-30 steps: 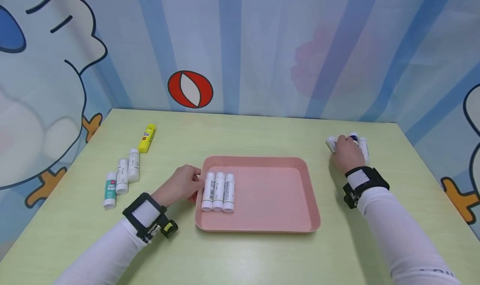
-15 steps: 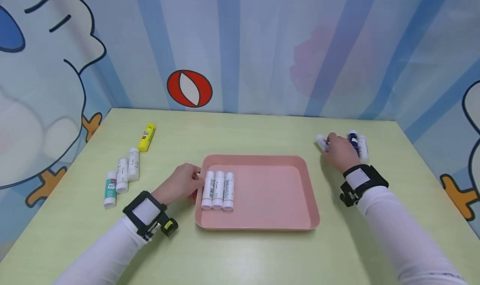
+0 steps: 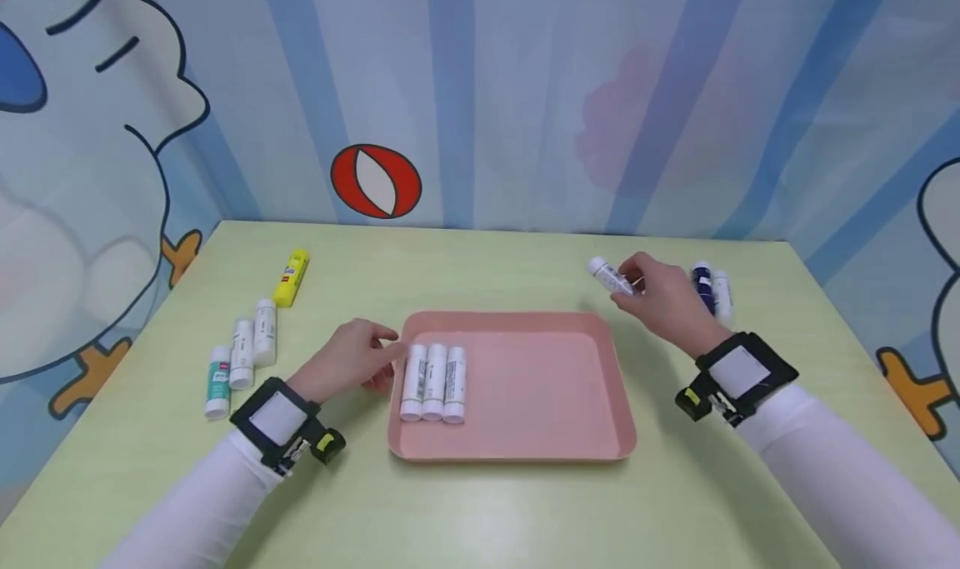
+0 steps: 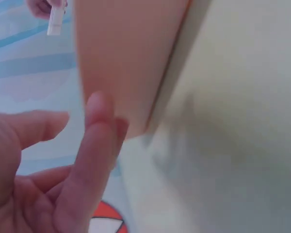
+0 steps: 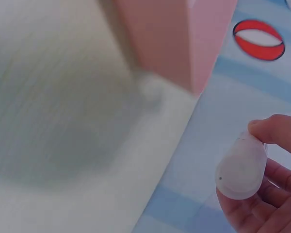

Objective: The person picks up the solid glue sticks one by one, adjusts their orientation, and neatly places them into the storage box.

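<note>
My right hand (image 3: 670,304) pinches a white glue stick (image 3: 610,276) between thumb and fingers, held in the air beyond the tray's far right corner. In the right wrist view the glue stick (image 5: 241,170) shows its round white end. My left hand (image 3: 347,361) is at the left side of the pink tray (image 3: 540,386). In the left wrist view its fingertips (image 4: 99,104) rest against the tray's outer wall, and the thumb is apart from it. Three white glue sticks (image 3: 433,383) lie side by side at the left inside the tray.
On the left of the table are a yellow glue stick (image 3: 291,277), two white glue sticks (image 3: 242,354) and a teal-and-white glue stick (image 3: 218,381). A dark blue glue stick (image 3: 702,284) and a white glue stick (image 3: 722,298) lie at the right, partly behind my right hand.
My right hand has picked up a white glue stick from the right group and carried it left, towards the tray. The left hand has stayed by the tray, its thumb now off the rim.
</note>
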### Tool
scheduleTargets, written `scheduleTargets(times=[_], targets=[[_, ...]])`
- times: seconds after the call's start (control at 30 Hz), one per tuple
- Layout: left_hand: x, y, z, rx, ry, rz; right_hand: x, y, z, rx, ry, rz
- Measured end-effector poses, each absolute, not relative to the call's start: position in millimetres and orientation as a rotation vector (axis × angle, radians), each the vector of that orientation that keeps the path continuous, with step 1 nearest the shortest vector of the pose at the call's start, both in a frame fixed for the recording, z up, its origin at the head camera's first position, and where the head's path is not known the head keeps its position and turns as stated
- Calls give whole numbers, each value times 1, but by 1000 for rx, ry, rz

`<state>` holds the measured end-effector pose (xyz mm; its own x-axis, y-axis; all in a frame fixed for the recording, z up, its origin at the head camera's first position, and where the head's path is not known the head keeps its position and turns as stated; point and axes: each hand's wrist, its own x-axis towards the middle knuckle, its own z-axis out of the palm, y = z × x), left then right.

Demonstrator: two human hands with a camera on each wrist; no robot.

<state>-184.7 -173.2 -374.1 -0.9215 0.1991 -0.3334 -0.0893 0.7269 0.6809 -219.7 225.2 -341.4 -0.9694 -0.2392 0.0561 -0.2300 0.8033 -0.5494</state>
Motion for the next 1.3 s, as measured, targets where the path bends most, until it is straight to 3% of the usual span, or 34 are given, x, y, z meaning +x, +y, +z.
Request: scheduleTargets(times=[0.17,0.57,1.1,1.3], targets=[[-186,-171,-358,150,2809,991,-207,204,-336,-533,2950,-930],[-168,-129,-351,849,3026,894,-180,166,-338,-734,2817,-964],[-163,-100,-350,1306,2994,596,-158,135,-336,-1112,2820,-893],[-162,-97,-354,1305,2925,603,-156,133,-338,-1159,2818,-838]])
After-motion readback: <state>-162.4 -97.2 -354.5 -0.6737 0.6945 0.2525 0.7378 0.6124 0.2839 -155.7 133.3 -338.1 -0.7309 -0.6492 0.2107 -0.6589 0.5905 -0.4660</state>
